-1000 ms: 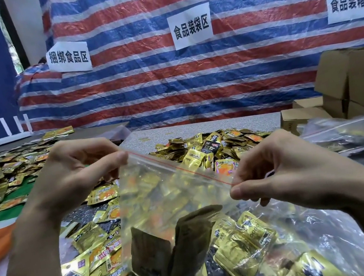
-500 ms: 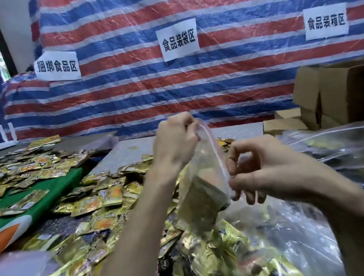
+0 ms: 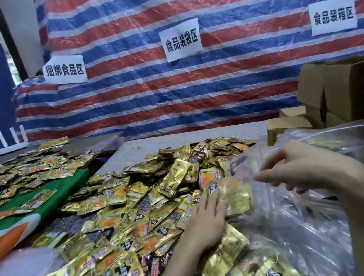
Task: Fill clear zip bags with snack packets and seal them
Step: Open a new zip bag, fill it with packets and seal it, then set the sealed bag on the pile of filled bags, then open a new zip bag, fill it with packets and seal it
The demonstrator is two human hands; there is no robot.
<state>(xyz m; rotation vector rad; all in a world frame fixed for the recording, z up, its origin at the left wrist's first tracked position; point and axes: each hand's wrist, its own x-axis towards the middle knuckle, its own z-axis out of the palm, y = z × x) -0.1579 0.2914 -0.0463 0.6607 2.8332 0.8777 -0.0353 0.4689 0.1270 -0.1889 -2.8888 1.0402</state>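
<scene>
Gold foil, crinkled and glossy, covers most of the table: flat rectangular packets lie in a loose heap, many with orange and black print. At the heap's right edge lies the bag, clear soft plastic with rounded corners and gold packets showing through it. The left hand rests flat on the heap, fingers straight, tips at the bag. The right hand is just right of the heap, well apart from the left. Its fingers are bent among blurred clear film, and I cannot tell whether they pinch it.

Behind the heap hangs a woven tarp in red, blue and white stripes, bearing white paper signs. Right of the heap stand brown cardboard boxes. Left of it are a green cloth and, further back, a white router.

Half a second ago both hands held the bag up by its top, close together. It now lies on the heap, and the left hand has dropped flat.
</scene>
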